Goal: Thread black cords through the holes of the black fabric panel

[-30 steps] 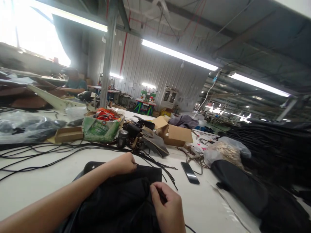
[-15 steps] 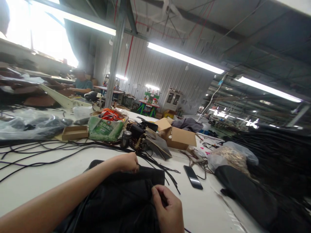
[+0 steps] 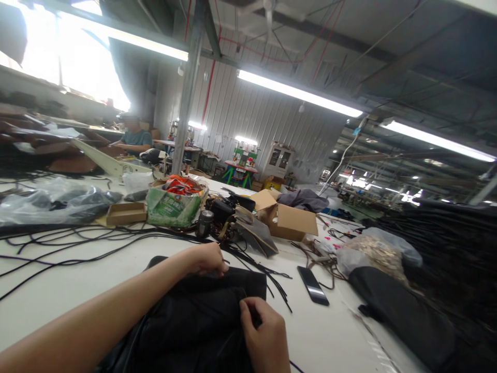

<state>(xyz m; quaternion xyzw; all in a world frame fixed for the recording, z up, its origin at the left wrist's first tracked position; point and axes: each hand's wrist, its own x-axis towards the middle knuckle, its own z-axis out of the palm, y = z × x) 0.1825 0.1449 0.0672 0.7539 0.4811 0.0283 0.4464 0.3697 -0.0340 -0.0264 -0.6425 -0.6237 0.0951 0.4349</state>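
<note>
A black bag (image 3: 194,316) of soft, smooth material lies on the white table in front of me, its lower part cut off by the frame. My left hand (image 3: 209,259) is closed above the bag's far edge. A small dark tip shows at its fingers, too little to name. At the right side of the bag, my right hand (image 3: 266,331) pinches the material between thumb and forefinger.
Black cords (image 3: 97,248) run across the table. Behind stand a green-and-white box (image 3: 176,207), a dark jar (image 3: 204,224) and a cardboard box (image 3: 295,223). A phone (image 3: 312,286) lies right, near a black piece (image 3: 399,305). A co-worker (image 3: 135,137) sits far left.
My left hand has shifted slightly right and turned a little at the bag's far edge. My right hand still pinches the bag. The view has swung slightly left.
</note>
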